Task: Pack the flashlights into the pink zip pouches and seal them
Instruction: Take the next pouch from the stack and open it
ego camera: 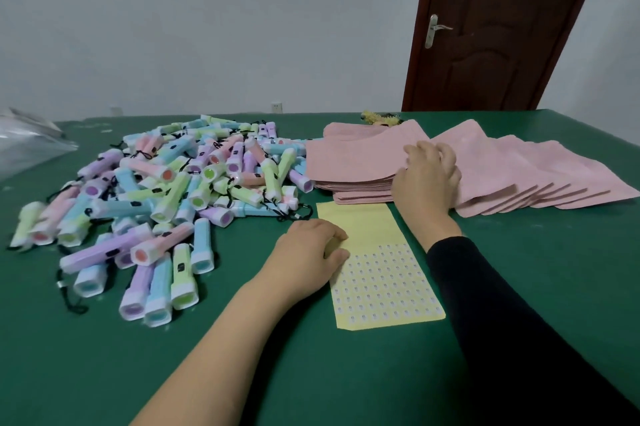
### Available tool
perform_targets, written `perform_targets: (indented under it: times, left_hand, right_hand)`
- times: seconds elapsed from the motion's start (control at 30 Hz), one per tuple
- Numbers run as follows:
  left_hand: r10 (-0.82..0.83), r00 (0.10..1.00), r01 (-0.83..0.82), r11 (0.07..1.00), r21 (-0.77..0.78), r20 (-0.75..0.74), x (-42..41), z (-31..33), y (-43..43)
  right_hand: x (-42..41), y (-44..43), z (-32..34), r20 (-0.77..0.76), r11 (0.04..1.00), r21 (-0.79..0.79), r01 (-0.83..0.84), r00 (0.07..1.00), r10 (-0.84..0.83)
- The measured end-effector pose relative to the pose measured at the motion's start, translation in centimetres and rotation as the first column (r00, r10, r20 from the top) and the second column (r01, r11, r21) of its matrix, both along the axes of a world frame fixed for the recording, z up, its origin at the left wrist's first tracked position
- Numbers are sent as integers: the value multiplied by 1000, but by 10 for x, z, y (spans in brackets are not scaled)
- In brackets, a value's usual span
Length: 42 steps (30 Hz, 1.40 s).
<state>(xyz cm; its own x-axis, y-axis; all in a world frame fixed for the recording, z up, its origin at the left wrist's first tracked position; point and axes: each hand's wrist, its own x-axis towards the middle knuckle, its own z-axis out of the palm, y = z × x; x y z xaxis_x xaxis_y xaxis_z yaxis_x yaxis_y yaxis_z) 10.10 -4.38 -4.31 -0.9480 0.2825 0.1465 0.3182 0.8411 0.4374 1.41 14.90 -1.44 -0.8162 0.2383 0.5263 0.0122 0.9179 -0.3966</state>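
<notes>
**A:** so where's everything sitting right now?

**B:** the flashlights [166,193] are all in one big loose heap on the left half of the green table [536,287]. It's a pastel mix with black cords tangled through. The pink pouches [349,162] are just right of the heap: one flat stack, with more fanned out sideways past it.

**A:** and the hands?

**B:** well apart. The left hand [308,252] is down on the left edge of the yellow sticker sheet [381,273], fingertips bent onto the paper, holding nothing. The right hand [427,176], black sleeve [502,321], is on the pouches where the stack meets the fan. Its fingers are curled over the top and the thumb is against the stack's near edge. Can't tell if it's actually pinching one.

**A:** anything else?

**B:** a clear plastic bag [31,145] at the far left edge and a brown door [502,27] behind.
</notes>
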Motion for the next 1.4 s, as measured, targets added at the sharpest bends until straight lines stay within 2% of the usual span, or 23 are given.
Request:
perform_targets:
  times: [0.13,0.23,0.33,0.47,0.53,0.7,0.77,0.83,0.9,0.97,1.0,1.1,1.17,1.2,1.27,1.33,1.4]
  left_hand:
    - [1,1000,-1,999,35,1,-1,1,-3]
    - [1,1000,-1,999,51,-2,-1,2,-3]
    - [0,1000,0,999,53,0,0,3,-4]
    - [-6,1000,7,998,69,-10,0,3,-2]
    - [-7,1000,8,997,73,-11,0,3,-2]
    - [-1,1000,2,996,87,-13,0,3,-3]
    - [10,1000,-8,995,101,-15,0,3,-3]
    - [23,999,-19,992,124,-34,-1,4,-5]
    - [46,995,-29,984,174,-91,-1,5,-4]
    - [109,975,-52,960,276,-194,0,11,-3]
    - [156,953,-62,940,336,-261,1,15,-3]
    - [273,860,-79,906,417,-431,2,24,-8]
    - [293,834,-99,913,396,-467,2,26,-12]
    - [295,831,-107,917,385,-472,2,25,-14]
    - [298,829,-110,917,384,-474,2,25,-15]
    - [290,828,-93,915,392,-481,2,25,-15]
    - [273,828,-80,921,380,-489,2,25,-16]
  right_hand:
    - [-21,-10,15,312,933,337,-129,950,19]
    - [-30,-10,18,445,841,500,-206,895,-45]
    - [-29,-10,13,432,784,583,-215,899,-75]
    - [-27,-12,1,297,760,633,-144,953,-67]
    - [-27,-8,-4,244,790,603,-114,969,-47]
    - [-19,-6,5,290,868,475,-142,957,-2]
    - [-11,-9,16,240,901,413,-135,970,35]
    - [-3,-15,29,66,964,218,-151,988,140]
    - [10,-24,41,-153,959,-108,-261,958,243]
    - [27,-39,51,-285,832,-382,-403,907,309]
    - [35,-45,53,-309,736,-501,-455,889,339]
    - [50,-58,49,-317,301,-810,-503,808,496]
    - [51,-61,40,-344,-13,-907,-421,722,600]
    - [52,-63,37,-367,-133,-919,-372,680,635]
    - [54,-65,31,-392,-270,-920,-286,620,680]
    - [55,-65,27,-408,-351,-911,-215,585,701]
    - [56,-63,25,-413,-391,-905,-170,579,703]
